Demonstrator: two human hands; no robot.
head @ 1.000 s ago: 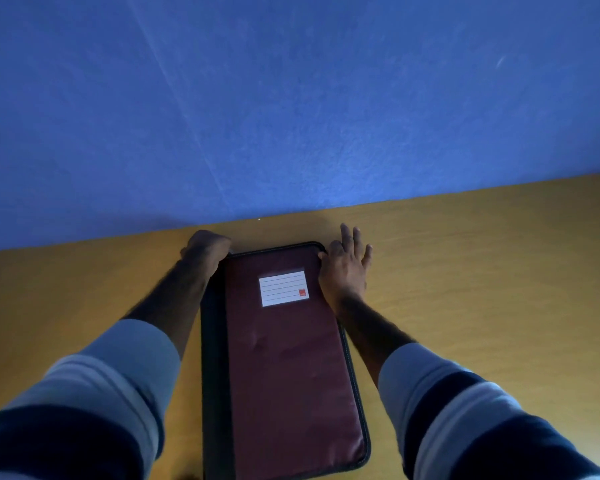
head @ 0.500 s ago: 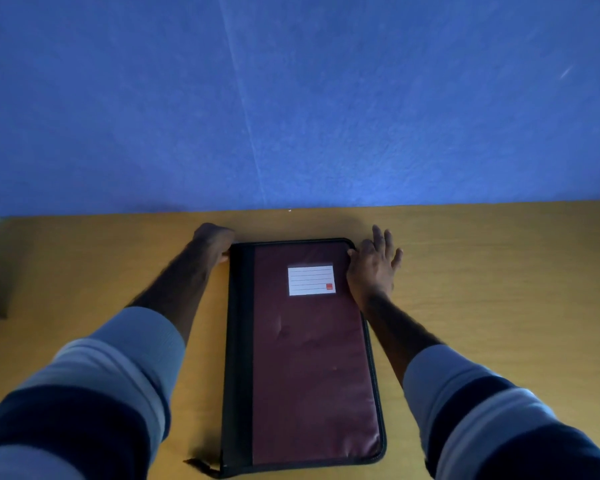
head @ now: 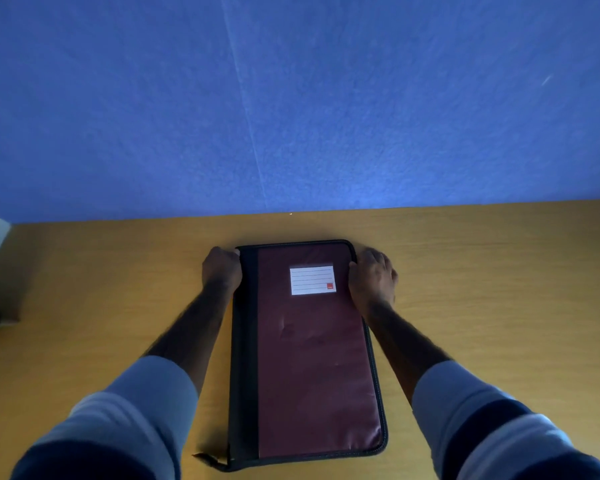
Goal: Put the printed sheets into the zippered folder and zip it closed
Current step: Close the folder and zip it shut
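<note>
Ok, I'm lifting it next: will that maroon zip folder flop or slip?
Probably stiff: the folder lies flat with straight edges, though its dimpled cover suggests soft padding. Its sheen hints it may slide on the smooth table. The left hand and right hand grip its far edges.
</note>
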